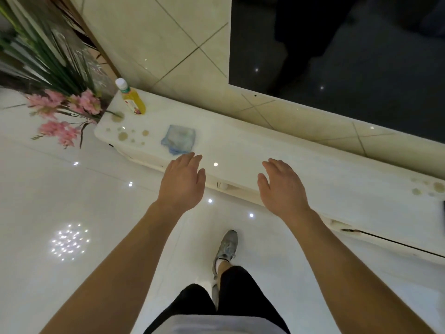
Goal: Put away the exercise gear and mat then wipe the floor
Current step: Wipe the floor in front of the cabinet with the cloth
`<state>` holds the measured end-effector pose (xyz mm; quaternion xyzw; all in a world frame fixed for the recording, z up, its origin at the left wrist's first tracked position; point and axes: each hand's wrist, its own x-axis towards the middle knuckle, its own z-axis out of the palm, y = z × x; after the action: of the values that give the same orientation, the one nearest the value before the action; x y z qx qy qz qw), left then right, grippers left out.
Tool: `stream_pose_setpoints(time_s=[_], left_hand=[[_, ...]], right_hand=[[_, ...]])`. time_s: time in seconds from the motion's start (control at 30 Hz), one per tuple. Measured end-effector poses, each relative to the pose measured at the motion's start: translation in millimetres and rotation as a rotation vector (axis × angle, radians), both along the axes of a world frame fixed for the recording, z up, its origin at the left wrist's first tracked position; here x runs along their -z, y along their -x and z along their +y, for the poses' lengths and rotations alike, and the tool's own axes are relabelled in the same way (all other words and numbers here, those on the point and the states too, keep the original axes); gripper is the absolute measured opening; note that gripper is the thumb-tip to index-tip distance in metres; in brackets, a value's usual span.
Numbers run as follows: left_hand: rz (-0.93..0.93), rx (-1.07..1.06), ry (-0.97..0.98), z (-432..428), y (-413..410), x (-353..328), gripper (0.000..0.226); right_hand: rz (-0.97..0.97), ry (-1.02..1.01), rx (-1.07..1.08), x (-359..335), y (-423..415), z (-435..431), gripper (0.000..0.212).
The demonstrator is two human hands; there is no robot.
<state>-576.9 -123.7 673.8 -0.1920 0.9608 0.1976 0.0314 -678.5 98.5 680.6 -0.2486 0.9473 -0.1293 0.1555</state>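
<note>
Both grips loose, empty: left hand, right hand, by cabinet.

Bottle stands at the counter's far left corner. Cloth lies right of it, nearer the front edge. Flowers sit off the left end. Your left hand hovers just before the cloth, over the front edge.

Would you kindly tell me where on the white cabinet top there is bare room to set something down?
The widest bare stretch of the cabinet top runs from the blue cloth rightward to the brown spots at its right end, ahead of the right hand. The left end is crowded: yellow bottle, more spots, overhanging pink flowers.
</note>
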Motion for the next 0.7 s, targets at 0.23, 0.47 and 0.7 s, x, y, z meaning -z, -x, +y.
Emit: stream_pose_setpoints(time_s=[0.23, 0.47, 0.7], left_hand=[[-0.056, 0.029, 0.034, -63.2, 39.1, 32.4, 0.052], [-0.082, 0.036, 0.027, -124.4, 62.4, 90.9, 0.048], [-0.123, 0.101, 0.01, -186.3, 98.1, 186.1, 0.05]], right_hand=[[-0.034, -0.02, -0.027, 29.7, 36.3, -63.3, 0.047], [-0.082, -0.07, -0.016, 88.8, 50.2, -119.2, 0.049], [-0.132, -0.125, 0.011, 171.8, 70.5, -171.2, 0.049]])
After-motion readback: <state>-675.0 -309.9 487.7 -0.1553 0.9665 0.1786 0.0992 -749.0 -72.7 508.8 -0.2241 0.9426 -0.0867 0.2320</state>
